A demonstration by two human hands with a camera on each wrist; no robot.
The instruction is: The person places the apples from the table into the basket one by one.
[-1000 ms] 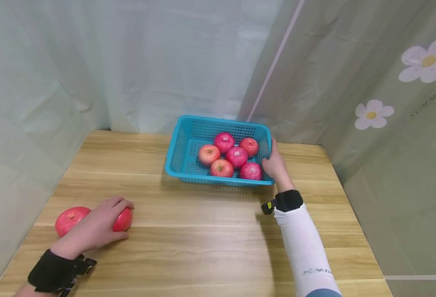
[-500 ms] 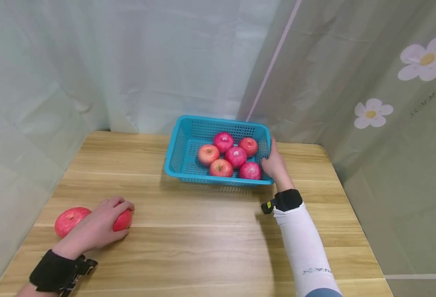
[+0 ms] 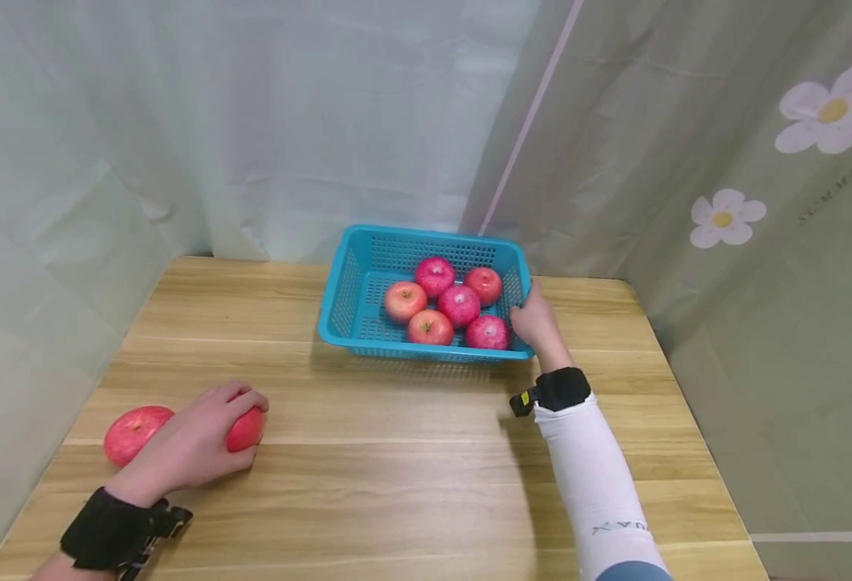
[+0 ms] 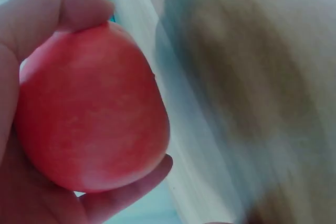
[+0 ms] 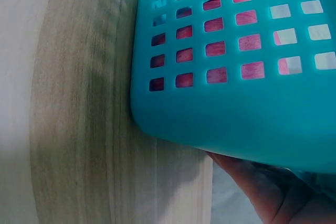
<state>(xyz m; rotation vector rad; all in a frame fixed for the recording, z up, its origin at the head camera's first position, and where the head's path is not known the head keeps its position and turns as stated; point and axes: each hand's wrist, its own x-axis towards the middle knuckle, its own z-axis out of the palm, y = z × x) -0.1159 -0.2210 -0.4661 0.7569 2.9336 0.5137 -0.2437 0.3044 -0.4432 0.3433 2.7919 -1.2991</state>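
My left hand (image 3: pixel 197 444) curls its thumb and fingers round a red apple (image 4: pixel 94 108) at the table's left side; the left wrist view shows it close up. Just left of that hand lies another red apple (image 3: pixel 134 434), partly covered by the hand in the head view. At the back, a blue plastic basket (image 3: pixel 346 335) holds several apples (image 3: pixel 459 306), bunched toward its right half. My right hand (image 3: pixel 538 323) grips the basket's right end, thumb over the rim. In the right wrist view some fingers (image 5: pixel 252 182) show below the basket's edge.
The wooden table (image 3: pixel 397 476) has pale curtains behind and at both sides. White flowers (image 3: pixel 728 218) are printed on the right-hand curtain (image 3: pixel 760 363). The basket stands close to the rear curtain (image 3: pixel 324 121).
My left hand, with the apple in its grasp, has shifted very slightly right. The right hand keeps its hold on the basket, and the head view has moved a little.
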